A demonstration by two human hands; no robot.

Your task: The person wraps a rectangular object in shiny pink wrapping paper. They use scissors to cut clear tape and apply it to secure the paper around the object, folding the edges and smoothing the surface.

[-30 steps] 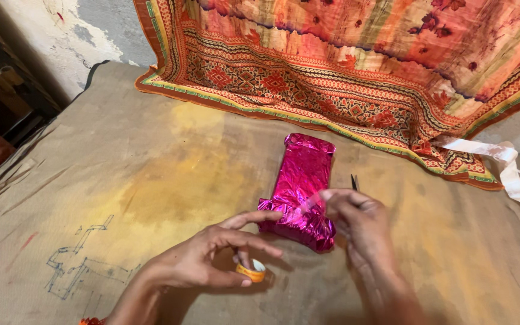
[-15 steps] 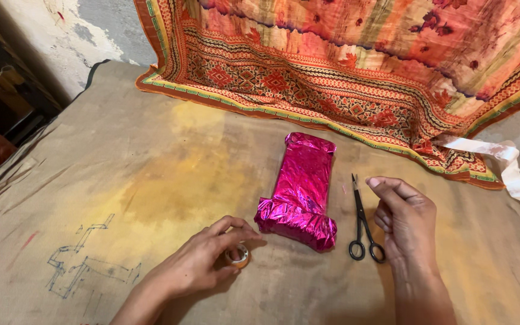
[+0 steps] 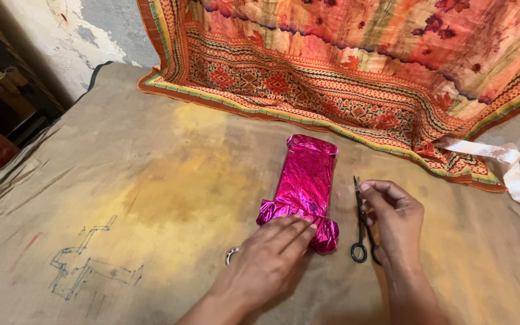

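One tan stained cloth (image 3: 151, 180) | patterned fabric (image 3: 344, 66) behind | peeling wall (image 3: 85, 30)

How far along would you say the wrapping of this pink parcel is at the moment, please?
Mostly done: the pink foil parcel is fully covered and its far end is folded shut. In hand: the left hand presses the near-end fold flat, while the right hand pinches something small beside the scissors. Left: fixing that near fold; the tape roll lies alongside.
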